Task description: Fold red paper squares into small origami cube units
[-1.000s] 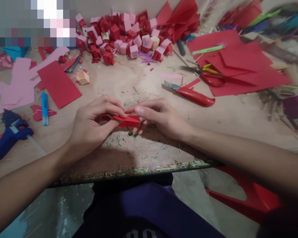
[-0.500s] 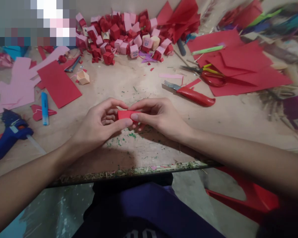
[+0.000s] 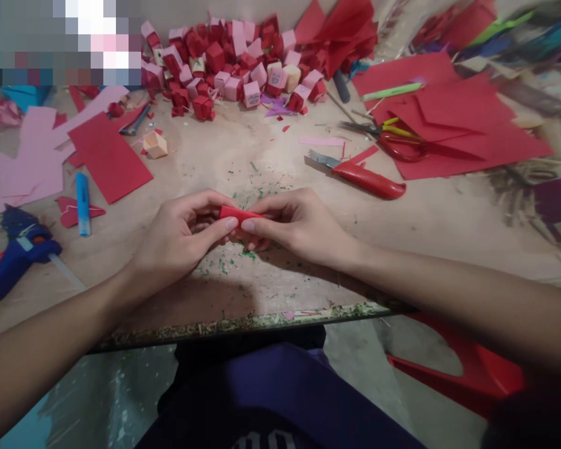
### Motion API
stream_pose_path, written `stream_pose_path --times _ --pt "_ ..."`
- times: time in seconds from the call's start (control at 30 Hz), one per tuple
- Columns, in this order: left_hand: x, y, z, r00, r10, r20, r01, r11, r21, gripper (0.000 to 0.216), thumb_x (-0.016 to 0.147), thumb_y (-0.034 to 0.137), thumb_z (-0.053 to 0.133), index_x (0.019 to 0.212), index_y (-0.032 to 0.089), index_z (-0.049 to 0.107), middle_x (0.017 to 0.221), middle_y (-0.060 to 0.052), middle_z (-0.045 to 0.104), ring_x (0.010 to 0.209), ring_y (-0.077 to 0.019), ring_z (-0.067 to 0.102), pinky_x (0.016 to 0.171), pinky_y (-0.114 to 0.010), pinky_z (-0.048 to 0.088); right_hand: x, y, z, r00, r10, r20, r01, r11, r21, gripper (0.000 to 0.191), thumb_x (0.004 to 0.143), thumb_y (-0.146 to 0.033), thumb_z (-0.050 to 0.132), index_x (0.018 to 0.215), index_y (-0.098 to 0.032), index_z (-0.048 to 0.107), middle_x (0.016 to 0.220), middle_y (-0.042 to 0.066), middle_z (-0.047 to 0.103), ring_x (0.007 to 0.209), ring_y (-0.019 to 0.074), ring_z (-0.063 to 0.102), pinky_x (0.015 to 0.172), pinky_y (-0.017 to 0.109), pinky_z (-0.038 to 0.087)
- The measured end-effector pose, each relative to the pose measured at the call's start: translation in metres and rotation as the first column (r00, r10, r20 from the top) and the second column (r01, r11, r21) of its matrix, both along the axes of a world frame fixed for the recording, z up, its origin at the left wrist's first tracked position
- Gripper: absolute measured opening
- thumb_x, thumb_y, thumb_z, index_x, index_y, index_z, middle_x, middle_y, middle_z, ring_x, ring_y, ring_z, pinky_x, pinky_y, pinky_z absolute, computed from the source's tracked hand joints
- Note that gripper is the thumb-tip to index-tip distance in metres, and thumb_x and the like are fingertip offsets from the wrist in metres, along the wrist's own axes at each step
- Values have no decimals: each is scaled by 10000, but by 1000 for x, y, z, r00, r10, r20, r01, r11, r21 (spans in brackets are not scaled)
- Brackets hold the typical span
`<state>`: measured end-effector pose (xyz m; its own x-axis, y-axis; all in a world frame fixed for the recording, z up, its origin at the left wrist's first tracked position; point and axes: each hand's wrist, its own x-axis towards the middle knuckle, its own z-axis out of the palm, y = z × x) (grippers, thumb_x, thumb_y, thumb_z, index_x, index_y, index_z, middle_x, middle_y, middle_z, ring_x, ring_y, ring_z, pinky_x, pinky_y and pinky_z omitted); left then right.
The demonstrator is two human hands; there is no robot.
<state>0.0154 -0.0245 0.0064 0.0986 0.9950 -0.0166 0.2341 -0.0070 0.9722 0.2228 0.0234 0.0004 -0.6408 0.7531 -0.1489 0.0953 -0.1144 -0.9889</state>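
A small folded piece of red paper [image 3: 240, 216] is held just above the wooden table, near its front edge. My left hand [image 3: 182, 227] pinches its left end, thumb on the near face and fingers behind. Its right end is gripped by my right hand [image 3: 299, 224] in the same way, so the two thumb tips lie close together. Fingers cover parts of the paper's back. Green scraps [image 3: 222, 265] are scattered on the table under and around both hands.
Red-handled cutter [image 3: 367, 179] and scissors [image 3: 399, 142] lie to the right, by red paper sheets [image 3: 472, 149]. Many pink and red paper cubes [image 3: 234, 87] are heaped at the back. On the left are a blue glue gun [image 3: 23, 246], a blue marker [image 3: 83, 204] and a red rectangle [image 3: 111, 157].
My left thumb has drawn back leftward and up along the red paper, and my right thumb has shifted slightly left. The paper now looks narrower and more tilted.
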Motion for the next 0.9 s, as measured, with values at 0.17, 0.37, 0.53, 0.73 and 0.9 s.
stream_pose_path --times 0.17,0.37,0.53,0.73,0.9 --pt "1 1 0 999 -25 -46 24 1000 -20 102 927 262 748 872 189 795 678 -5 727 614 -130 680 573 -201 567 0 -1 -5 1000 -13 9 13 999 32 199 916 -342 797 841 -158 782 742 41 761 655 144 695 575 248 551" --pt "-1 2 1 995 -38 -88 38 999 2 203 981 270 682 820 182 769 640 1 687 577 -109 634 562 -187 536 2 -1 -3 1000 -11 10 11 999 36 202 952 -353 765 893 -162 793 765 43 770 652 149 697 603 268 575" --pt "0 3 3 994 -26 -110 26 1000 2 257 986 280 662 759 182 735 623 -4 672 554 -120 616 538 -209 519 1 0 0 1000 -5 -13 5 1000 12 190 960 -319 748 878 -154 795 819 51 795 706 148 728 650 259 600" --pt "1 3 3 992 -21 -128 23 1000 13 298 1009 281 625 742 185 718 616 -1 660 552 -118 607 535 -209 501 -1 1 1 1000 -15 -25 15 1000 -21 206 920 -320 806 813 -145 788 757 53 778 661 138 719 631 253 595" --pt "0 1 5 983 -25 -183 36 998 59 321 1019 255 607 722 187 708 606 10 651 549 -104 595 535 -194 486 0 0 0 1000 -11 0 11 1000 20 200 944 -328 775 841 -157 794 747 40 766 663 141 702 625 257 581"
